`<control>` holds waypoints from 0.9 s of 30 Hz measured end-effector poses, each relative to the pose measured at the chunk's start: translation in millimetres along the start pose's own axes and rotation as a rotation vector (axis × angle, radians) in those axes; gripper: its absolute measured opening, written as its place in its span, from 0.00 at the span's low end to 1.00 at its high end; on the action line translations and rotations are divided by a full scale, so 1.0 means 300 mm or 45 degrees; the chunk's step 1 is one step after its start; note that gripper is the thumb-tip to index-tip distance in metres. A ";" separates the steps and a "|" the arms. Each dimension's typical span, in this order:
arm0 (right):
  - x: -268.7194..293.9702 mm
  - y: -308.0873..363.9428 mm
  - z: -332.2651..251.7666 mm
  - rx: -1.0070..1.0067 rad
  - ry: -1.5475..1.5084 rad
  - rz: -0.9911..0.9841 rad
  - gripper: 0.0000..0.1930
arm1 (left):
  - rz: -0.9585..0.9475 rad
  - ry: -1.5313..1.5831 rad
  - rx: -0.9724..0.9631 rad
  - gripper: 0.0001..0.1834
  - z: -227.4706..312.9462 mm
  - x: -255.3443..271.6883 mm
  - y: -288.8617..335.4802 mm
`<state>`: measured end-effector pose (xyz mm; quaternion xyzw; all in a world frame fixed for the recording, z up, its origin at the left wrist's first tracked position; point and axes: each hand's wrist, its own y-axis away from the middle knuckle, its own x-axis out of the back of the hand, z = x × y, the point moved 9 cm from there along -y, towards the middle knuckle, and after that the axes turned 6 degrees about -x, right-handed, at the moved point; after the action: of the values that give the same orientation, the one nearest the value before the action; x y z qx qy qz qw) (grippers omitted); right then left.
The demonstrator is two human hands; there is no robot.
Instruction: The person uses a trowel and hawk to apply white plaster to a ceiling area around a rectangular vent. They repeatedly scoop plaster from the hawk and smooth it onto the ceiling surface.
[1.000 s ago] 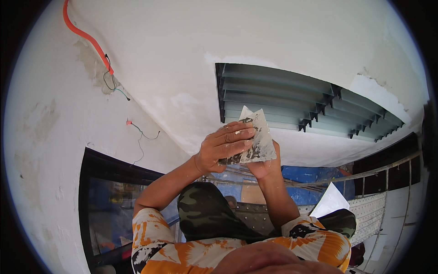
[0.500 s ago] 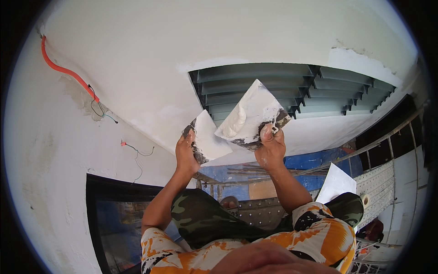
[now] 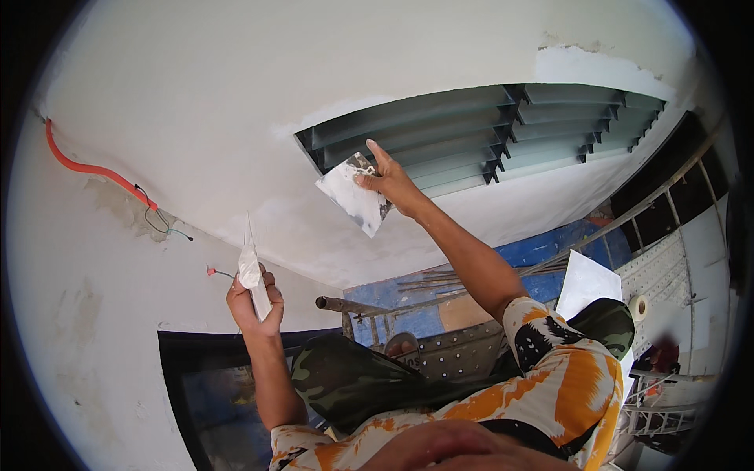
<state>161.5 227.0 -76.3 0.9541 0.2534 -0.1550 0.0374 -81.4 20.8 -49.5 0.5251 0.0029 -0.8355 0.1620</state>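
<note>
Right fingers (image 3: 380, 157) hold a blade (image 3: 350, 193); footwear (image 3: 410, 359) bears lettering.

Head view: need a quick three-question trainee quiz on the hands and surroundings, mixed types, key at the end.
1. True or false: the right hand holds a flat plate smeared with white.

2. Multiple choice: what colour is the curved tube on the wall?
A) blue
B) orange-red
C) green

3. Short answer: which hand holds a thin blade turned nearly edge-on to the camera, with a lump of white paste on it?

Key: 1 true; 2 B; 3 the left hand.
</note>
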 end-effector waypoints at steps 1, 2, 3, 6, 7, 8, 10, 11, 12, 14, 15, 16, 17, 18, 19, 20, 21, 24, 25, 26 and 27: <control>0.001 -0.098 -0.001 -0.005 -0.165 -0.002 0.52 | -0.015 -0.004 0.006 0.12 0.005 -0.006 0.022; 0.005 -0.177 0.005 -0.016 -0.369 0.027 0.58 | -0.059 0.005 0.022 0.12 0.003 -0.020 0.044; -0.002 -0.226 0.001 0.023 -0.440 -0.025 0.59 | -0.029 0.069 0.056 0.12 -0.002 -0.021 0.065; -0.009 -0.344 0.013 0.006 -0.575 -0.012 0.60 | -0.058 0.024 0.026 0.12 0.006 -0.040 0.096; -0.015 -0.357 0.009 0.021 -0.585 -0.032 0.59 | -0.108 0.066 0.045 0.14 0.009 -0.052 0.102; -0.029 -0.362 0.005 0.053 -0.602 -0.081 0.58 | -0.067 0.040 0.033 0.15 0.019 -0.038 0.103; -0.043 -0.365 -0.004 0.080 -0.650 -0.156 0.54 | -0.112 0.081 0.034 0.16 0.040 -0.028 0.105; -0.042 -0.365 -0.005 0.093 -0.702 -0.163 0.53 | -0.100 0.065 0.021 0.16 0.054 -0.009 0.101; -0.029 -0.369 -0.015 0.122 -0.755 -0.147 0.51 | -0.069 0.040 0.000 0.16 0.071 0.016 0.098; 0.010 -0.375 -0.016 0.115 -0.789 -0.075 0.40 | -0.062 0.061 -0.022 0.16 0.099 0.051 0.088; 0.020 -0.368 -0.025 0.132 -0.800 -0.116 0.38 | -0.150 0.051 -0.002 0.17 0.104 0.043 0.085; 0.032 -0.354 -0.033 0.148 -0.810 -0.154 0.36 | -0.238 0.065 0.015 0.19 0.109 0.029 0.082; 0.045 -0.324 -0.047 0.204 -0.811 -0.197 0.30 | -0.328 0.080 0.039 0.20 0.110 0.007 0.081; 0.072 -0.296 -0.007 0.079 -0.822 -0.101 0.28 | -0.316 0.058 0.026 0.21 0.116 0.002 0.072; 0.090 -0.247 0.012 0.016 -0.840 -0.078 0.27 | -0.311 0.035 0.017 0.21 0.117 -0.014 0.064; 0.092 -0.183 0.006 0.028 -0.877 -0.144 0.25 | -0.396 0.029 0.039 0.21 0.105 -0.056 0.057; 0.117 -0.105 0.056 -0.093 -1.005 -0.015 0.23 | -0.331 -0.033 0.041 0.20 0.095 -0.070 0.043; 0.104 0.161 0.120 -0.189 -1.294 0.130 0.23 | 0.113 -0.578 -0.208 0.19 0.103 -0.071 -0.026; 0.107 0.224 0.082 -0.093 -1.183 0.161 0.24 | -0.038 -0.550 -0.110 0.19 0.048 -0.133 -0.054; 0.110 0.287 0.049 -0.027 -1.072 0.237 0.26 | -0.034 -0.563 -0.008 0.20 -0.004 -0.157 -0.086; 0.110 0.338 0.019 -0.047 -0.952 0.323 0.27 | -0.135 -0.536 0.092 0.21 -0.059 -0.200 -0.113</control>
<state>237.4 153.6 -93.0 0.8547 0.1053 -0.4814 0.1631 -51.3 72.0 -10.3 0.3434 -0.0331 -0.9337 0.0959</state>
